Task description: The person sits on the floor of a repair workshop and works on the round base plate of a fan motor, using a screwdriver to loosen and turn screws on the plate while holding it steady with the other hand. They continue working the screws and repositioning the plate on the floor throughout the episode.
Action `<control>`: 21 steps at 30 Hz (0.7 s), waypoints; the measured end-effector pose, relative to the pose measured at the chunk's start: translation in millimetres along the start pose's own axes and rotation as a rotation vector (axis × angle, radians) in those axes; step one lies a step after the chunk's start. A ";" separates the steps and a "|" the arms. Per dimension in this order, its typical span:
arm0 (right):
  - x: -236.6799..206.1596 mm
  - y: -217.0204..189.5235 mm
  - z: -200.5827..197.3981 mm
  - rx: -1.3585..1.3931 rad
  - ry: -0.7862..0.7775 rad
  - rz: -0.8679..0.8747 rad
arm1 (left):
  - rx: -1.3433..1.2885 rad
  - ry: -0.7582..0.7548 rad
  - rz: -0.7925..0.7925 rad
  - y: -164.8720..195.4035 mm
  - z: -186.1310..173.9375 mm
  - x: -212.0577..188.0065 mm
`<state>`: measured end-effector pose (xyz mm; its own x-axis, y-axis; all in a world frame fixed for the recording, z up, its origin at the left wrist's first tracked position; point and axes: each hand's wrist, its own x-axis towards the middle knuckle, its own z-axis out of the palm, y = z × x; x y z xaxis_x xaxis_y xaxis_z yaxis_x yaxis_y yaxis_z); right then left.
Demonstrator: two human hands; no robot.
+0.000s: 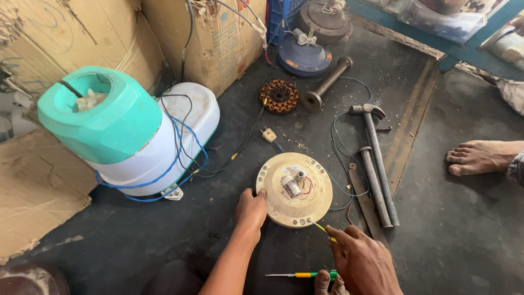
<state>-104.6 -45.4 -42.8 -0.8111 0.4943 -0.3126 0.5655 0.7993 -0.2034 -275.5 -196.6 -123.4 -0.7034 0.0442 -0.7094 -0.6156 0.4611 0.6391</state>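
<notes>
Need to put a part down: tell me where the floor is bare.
Bare floor lies right of the hammer, toward a person's foot, and lower left below the white-and-green machine. It is crowded between the cream motor cover and the copper stator, with wires.

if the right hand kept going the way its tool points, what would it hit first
Probably the cream disc: the right hand aims a thin yellow tool up-left, its tip already at the disc's lower rim.

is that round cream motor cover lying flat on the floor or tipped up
Flat. The cream motor cover rests level on the dark floor, round face up, the left hand pressing its edge.
</notes>
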 end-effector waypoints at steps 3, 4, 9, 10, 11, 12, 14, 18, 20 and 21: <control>0.6 -1.6 1.8 -0.008 -0.016 0.010 | 0.070 0.017 0.000 0.1 3.1 -2.6; 1.1 -1.5 2.2 -0.020 -0.023 0.011 | 0.068 0.011 0.000 -0.1 4.3 -3.7; 2.6 7.8 2.2 -0.090 0.037 -0.015 | -0.129 -0.102 -0.139 -2.0 9.8 -10.2; 3.9 11.5 1.3 -0.083 0.080 -0.048 | -0.168 -0.133 -0.163 -2.5 10.7 -11.3; 5.0 14.8 0.9 -0.075 0.121 -0.081 | -0.207 -0.163 -0.189 -3.5 10.9 -12.5; 7.9 17.9 0.7 -0.054 0.136 -0.100 | -0.246 -0.192 -0.213 -4.3 10.5 -13.0; 15.1 26.1 -1.7 -0.014 0.169 -0.135 | -0.271 -0.261 -0.228 -5.6 9.2 -13.3; 27.5 41.6 -6.7 0.156 0.127 -0.160 | -0.282 -0.322 -0.232 -4.1 -0.1 -5.6; 30.2 43.2 -4.5 0.154 0.071 -0.098 | -0.329 -0.234 -0.184 -0.8 -3.8 0.4; 30.3 43.9 -4.0 0.179 0.074 -0.102 | -0.352 -0.191 -0.159 0.7 -4.5 2.6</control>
<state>-104.9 6.1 -57.5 -0.8707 0.4427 -0.2141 0.4917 0.7766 -0.3938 -279.4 -200.2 -123.5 -0.5324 0.1752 -0.8282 -0.8177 0.1465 0.5567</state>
